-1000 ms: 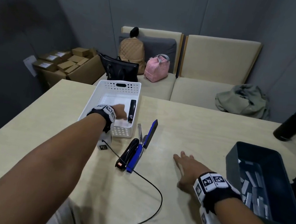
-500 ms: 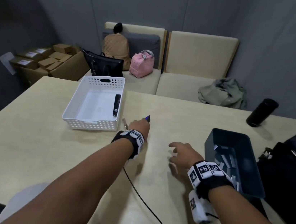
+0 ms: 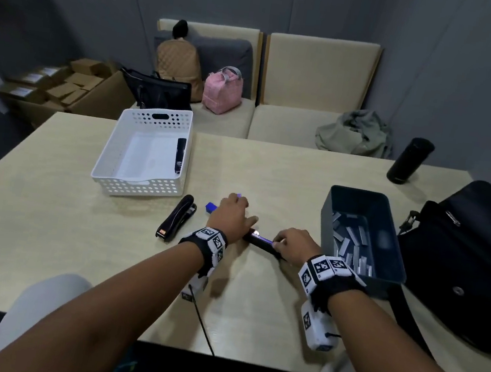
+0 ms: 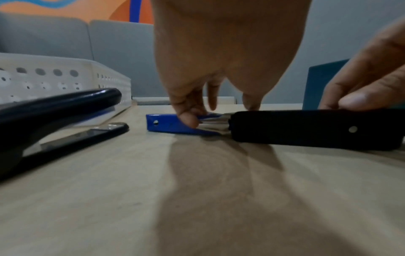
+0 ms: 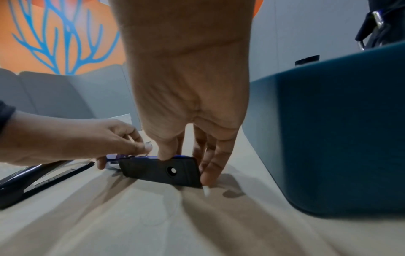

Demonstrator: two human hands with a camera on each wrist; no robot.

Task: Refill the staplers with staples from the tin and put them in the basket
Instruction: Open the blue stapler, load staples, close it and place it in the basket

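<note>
1. Staplers are found in three places on the table [image 3: 42,252], which bears everything and is kept bare in front of the person, presumably as working room.
2. White basket [image 3: 106,164] is set at the far left, within reach of the left arm; one black stapler [image 3: 180,155] lies inside it against the right wall, and is judged finished.
3. Dark tin [image 3: 327,215] is placed just right of the hands, so staple strips [image 3: 351,249] can be taken by the right hand without a long reach.
4. A second black stapler [image 3: 175,222] is left lying on the table between basket and hands, apparently waiting its turn.
5. The blue-and-black stapler [image 4: 306,129] is laid open and flat on the table between the two hands, probably so its staple channel faces up for loading.
6. The right hand [image 3: 292,243] is curled round the black end, thumb on one side and fingers [image 5: 210,166] on the other, seemingly to steady it against the table.
7. The left hand [image 3: 231,215] is bent down over the blue end [image 4: 166,123], which is pinched by its fingertips [image 4: 188,119]; this grip is judged to hold the stapler spread open.
8. No staple strip is seen in either hand, so the refill is judged not yet begun.
</note>
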